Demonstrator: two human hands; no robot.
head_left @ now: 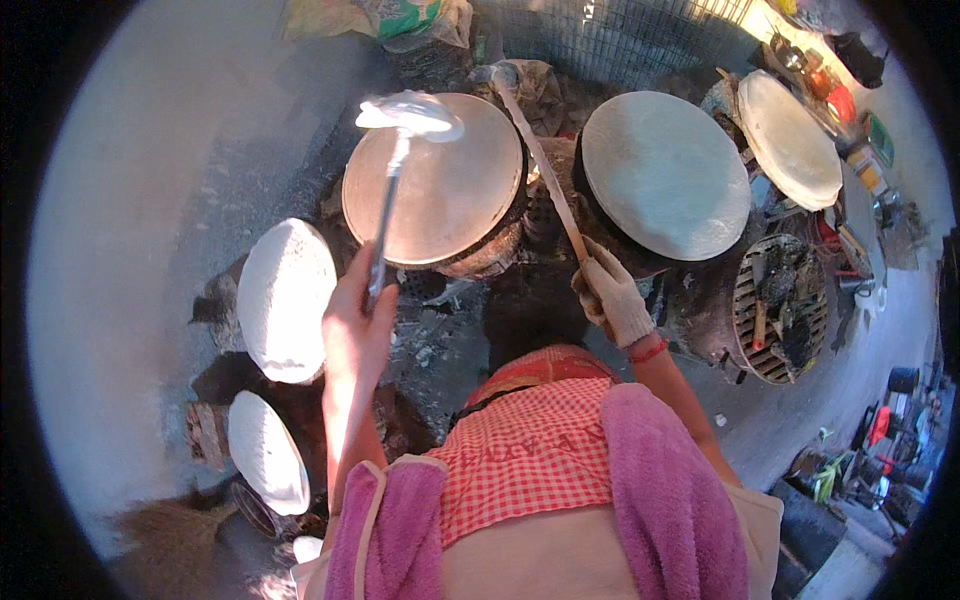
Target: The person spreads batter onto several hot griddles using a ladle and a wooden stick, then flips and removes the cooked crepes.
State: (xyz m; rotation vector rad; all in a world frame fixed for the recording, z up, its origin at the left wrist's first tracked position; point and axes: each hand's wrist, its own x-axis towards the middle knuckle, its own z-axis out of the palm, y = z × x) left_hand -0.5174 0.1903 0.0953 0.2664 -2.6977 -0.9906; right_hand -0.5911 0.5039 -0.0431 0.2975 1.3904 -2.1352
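Note:
My bare left hand (361,312) is closed round the metal handle of a ladle (386,215). White batter coats the ladle's far end, which is over the left round griddle (440,195) near its far-left edge; motion blurs its shape. A pale beige surface covers that griddle. My right hand (610,295), in a light work glove, grips a long wooden stick (540,155) that reaches away between the griddles; its far end (506,75) looks wider and pale. The right round griddle (665,175) carries a whitish, thin layer, partly in shade.
A stack of thin round flatbreads (790,140) leans at far right. Below it a round grate (782,310) holds dark lumps and a handled tool. Two white rounded discs (287,300) stand along the left. Bags (400,20) and a wire mesh (620,45) are at the back.

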